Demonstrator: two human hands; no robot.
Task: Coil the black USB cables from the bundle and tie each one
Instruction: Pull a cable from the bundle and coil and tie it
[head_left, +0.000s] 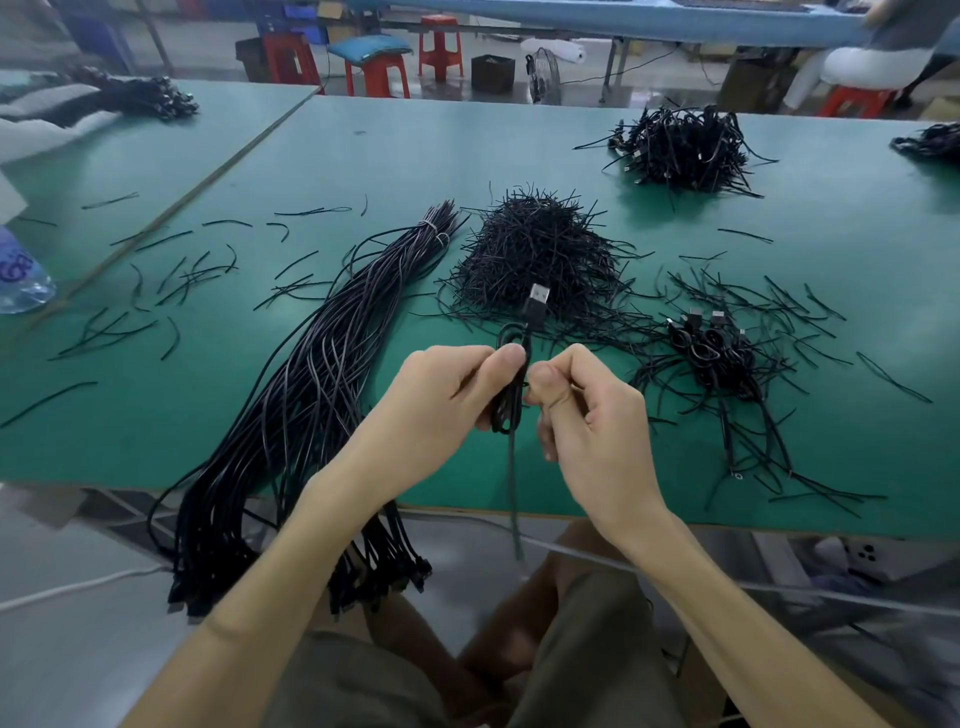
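Note:
My left hand (452, 389) grips a black USB cable (511, 395) folded into a small coil, thumb pressed on its top. The cable's USB plug (537, 304) sticks up above my fingers and one loose end hangs down past the table edge. My right hand (582, 405) is curled close beside the coil, thumb and fingers pinched at its right side; what they pinch is hidden. The long bundle of black cables (322, 374) lies to the left, tied near its far end and hanging over the table's front edge.
A heap of black twist ties (540, 254) lies beyond my hands on the green table (395, 156). Coiled, tied cables (711, 348) lie at right, a bigger pile (680, 148) further back. Loose ties are scattered around. A water bottle (21, 275) stands at far left.

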